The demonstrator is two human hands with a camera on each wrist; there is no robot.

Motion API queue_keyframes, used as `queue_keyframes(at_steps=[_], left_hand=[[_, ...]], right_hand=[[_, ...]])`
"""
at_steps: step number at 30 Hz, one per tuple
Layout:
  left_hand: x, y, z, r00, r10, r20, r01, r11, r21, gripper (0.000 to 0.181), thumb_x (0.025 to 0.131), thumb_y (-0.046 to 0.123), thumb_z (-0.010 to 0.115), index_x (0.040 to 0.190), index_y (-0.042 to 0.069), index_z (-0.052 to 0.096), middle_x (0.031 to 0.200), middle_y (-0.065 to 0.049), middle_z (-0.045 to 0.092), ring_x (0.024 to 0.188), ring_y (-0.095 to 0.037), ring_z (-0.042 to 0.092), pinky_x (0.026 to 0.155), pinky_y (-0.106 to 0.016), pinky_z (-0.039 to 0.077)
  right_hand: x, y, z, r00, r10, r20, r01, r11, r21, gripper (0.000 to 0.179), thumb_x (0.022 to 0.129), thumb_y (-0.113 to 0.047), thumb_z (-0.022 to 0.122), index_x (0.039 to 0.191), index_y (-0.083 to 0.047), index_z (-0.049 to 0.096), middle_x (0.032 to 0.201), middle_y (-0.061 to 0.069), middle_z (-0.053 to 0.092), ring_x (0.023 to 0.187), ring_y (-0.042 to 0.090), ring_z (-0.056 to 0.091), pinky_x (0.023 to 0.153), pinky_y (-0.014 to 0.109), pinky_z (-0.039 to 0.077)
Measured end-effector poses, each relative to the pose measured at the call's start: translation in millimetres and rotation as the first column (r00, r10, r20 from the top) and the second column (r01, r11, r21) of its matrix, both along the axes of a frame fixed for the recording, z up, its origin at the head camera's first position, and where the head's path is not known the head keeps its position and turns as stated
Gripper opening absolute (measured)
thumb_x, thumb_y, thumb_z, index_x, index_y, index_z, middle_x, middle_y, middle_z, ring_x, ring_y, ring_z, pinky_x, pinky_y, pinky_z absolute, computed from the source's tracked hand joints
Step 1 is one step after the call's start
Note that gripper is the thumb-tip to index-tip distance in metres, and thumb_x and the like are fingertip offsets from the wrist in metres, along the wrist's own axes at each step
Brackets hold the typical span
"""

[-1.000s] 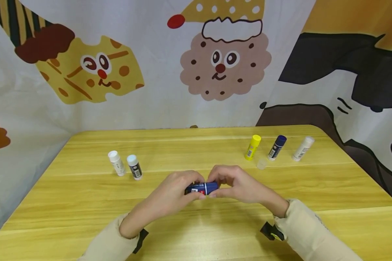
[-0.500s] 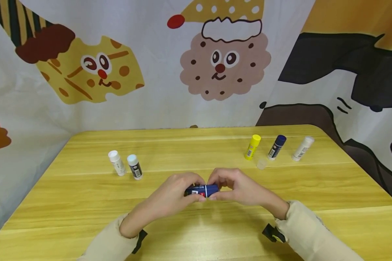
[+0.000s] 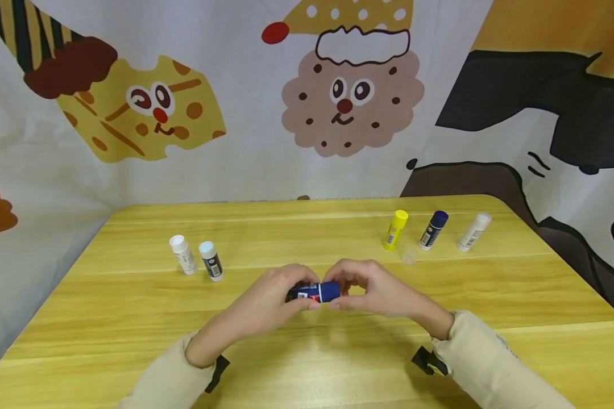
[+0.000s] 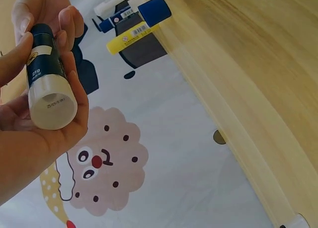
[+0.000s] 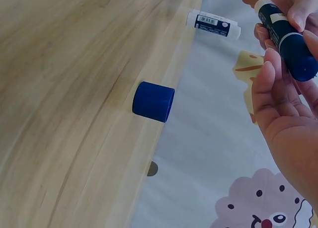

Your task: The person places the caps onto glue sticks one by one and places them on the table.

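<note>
In the head view, my two hands hold a dark blue glue stick (image 3: 309,292) lying sideways above the table. My left hand (image 3: 273,295) grips its body, and the white base (image 4: 53,106) faces the left wrist camera. Thumb and fingers of my right hand (image 3: 368,289) pinch the blue cap (image 5: 302,64) at the other end. The cap sits against the white ring, with no gap that I can make out. My fingers cover part of the label.
A white glue stick (image 3: 183,254) and a dark-labelled one (image 3: 211,261) stand at left. Yellow (image 3: 396,230), navy (image 3: 434,231) and white (image 3: 474,232) ones stand at right. A small translucent cap (image 3: 409,257) lies nearby. The right wrist view shows a short blue cylinder (image 5: 154,102).
Both hands and the glue stick dipped slightly, then rose a little in the head view. The grip looks the same, and the things on the table have stayed in place.
</note>
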State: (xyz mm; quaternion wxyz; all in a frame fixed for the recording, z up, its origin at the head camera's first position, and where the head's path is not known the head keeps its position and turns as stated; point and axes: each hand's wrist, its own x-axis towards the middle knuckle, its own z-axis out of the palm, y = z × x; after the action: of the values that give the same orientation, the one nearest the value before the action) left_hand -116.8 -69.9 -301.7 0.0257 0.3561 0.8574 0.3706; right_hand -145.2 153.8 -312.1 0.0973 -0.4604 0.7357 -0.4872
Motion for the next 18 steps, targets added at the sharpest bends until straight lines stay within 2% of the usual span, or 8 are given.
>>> queue_keyframes(at_steps=[5,11,18], left_hand=[[-0.5,-0.5,0.7,1.000,0.003,0.019,-0.003,1.000,0.002,0.021,0.084,0.014,0.066,0.102,0.006,0.060,0.095,-0.002,0.061,0.078,-0.009,0.055,0.066,-0.021,0.047],[-1.6,-0.8,-0.8,0.998,0.019,0.057,-0.020,1.000,0.008,0.021,0.085,0.014,0.066,0.103,0.007,0.060,0.094,0.000,0.062,0.078,-0.009,0.055,0.066,-0.022,0.047],[-4.9,-1.5,-1.4,0.998,0.022,0.067,-0.023,1.000,0.016,0.019,0.086,0.014,0.065,0.103,0.008,0.061,0.089,0.004,0.062,0.077,-0.007,0.055,0.067,-0.024,0.047]], right_hand=[[0.0,-1.0,-0.4,1.000,-0.007,-0.001,0.007,1.000,-0.002,0.023,0.083,-0.001,0.065,0.104,-0.001,0.057,0.088,0.007,0.063,0.072,0.014,0.057,0.064,0.032,0.051],[0.1,-2.1,0.4,0.998,-0.056,-0.004,0.056,0.998,0.025,0.019,0.084,-0.005,0.065,0.102,-0.002,0.058,0.089,0.004,0.061,0.072,0.014,0.056,0.065,0.032,0.051],[-1.2,-2.9,4.3,0.996,-0.092,-0.019,0.093,0.995,0.047,0.018,0.085,-0.007,0.065,0.101,-0.003,0.059,0.090,0.004,0.061,0.073,0.015,0.056,0.067,0.029,0.051]])
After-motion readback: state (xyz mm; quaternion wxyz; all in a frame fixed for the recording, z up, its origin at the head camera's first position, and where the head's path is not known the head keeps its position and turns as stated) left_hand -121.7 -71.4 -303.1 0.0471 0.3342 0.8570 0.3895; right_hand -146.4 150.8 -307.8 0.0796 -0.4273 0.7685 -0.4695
